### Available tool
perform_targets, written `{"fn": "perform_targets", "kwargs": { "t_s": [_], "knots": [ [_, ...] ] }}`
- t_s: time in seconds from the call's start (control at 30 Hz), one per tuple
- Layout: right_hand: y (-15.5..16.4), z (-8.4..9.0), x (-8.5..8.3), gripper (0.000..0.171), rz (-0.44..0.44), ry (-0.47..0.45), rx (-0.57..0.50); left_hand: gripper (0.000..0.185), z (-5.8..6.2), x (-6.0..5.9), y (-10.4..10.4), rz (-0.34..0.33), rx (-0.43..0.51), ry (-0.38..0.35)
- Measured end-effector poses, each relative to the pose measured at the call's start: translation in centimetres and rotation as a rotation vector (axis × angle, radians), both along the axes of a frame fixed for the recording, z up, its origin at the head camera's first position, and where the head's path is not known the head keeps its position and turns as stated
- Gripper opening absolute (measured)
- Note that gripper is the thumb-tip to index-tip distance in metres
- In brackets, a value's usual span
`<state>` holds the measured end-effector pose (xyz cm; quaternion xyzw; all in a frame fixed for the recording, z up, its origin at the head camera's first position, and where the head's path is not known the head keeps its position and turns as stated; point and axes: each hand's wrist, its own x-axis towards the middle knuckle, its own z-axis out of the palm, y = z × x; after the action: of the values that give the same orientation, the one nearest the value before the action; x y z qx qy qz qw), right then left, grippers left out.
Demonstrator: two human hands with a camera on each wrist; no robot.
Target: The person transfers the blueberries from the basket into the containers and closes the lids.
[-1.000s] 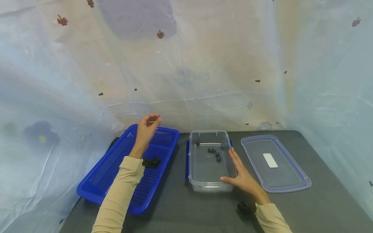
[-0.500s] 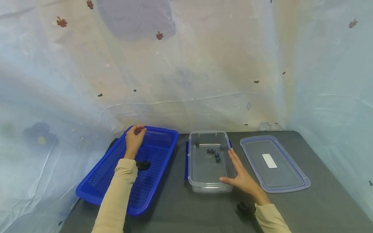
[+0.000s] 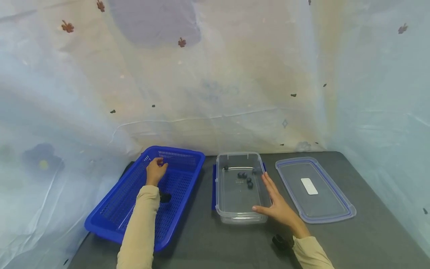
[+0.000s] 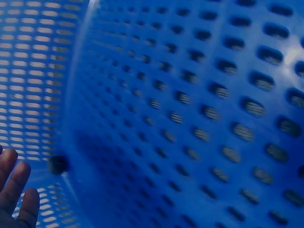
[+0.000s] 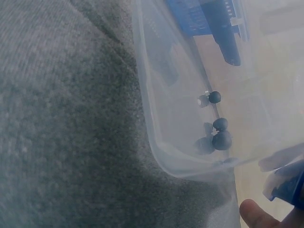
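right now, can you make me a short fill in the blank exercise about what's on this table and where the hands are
1. The left hand reaches into the far end of the ____ perforated basket.
2. The right hand rests with straight fingers against the side of the clear ____.
3. The small dark balls lie ____ the clear container.
4. The flat lid lies on the table to the ____ of the clear container.

Missing words: blue; container; inside; right

Evenly lit by soft, diffuse light through pale sheeting; faint shadows only. Wide-angle bending at head-view edges. Blurred and close in both wrist views, with white glare upper right of the left.
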<state>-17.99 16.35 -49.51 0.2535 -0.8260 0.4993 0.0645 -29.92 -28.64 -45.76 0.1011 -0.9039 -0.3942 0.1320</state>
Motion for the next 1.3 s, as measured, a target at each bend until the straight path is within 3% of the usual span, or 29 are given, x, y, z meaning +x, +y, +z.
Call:
{"fn": "perform_targets", "kwargs": {
  "t_s": [0.2, 0.47, 0.73, 0.93, 1.17, 1.3],
  "knots": [
    [-0.1, 0.1, -0.2, 0.110, 0.010, -0.004, -0.001, 0.053, -1.4, 0.1, -0.5, -0.052, -0.108, -0.129],
    [0.0, 0.1, -0.2, 0.111, 0.019, -0.001, 0.004, 0.061, -1.3, 0.4, -0.5, -0.107, -0.221, -0.273],
    [-0.1, 0.1, -0.2, 0.110, 0.021, -0.002, 0.000, 0.066, -2.4, -0.4, -1.2, -0.161, -0.342, -0.359],
    [0.0, 0.1, -0.2, 0.110, 0.026, 0.015, 0.002, 0.062, -2.4, -0.4, -1.0, -0.148, -0.344, -0.348],
    [0.1, 0.2, 0.0, 0.110, 0.030, 0.001, -0.013, 0.046, -2.8, -0.2, -1.1, -0.164, -0.370, -0.197],
    [0.1, 0.2, 0.0, 0.109, 0.027, -0.007, -0.015, 0.037, -2.9, -0.1, -1.1, -0.150, -0.365, -0.146]
  ]
}}
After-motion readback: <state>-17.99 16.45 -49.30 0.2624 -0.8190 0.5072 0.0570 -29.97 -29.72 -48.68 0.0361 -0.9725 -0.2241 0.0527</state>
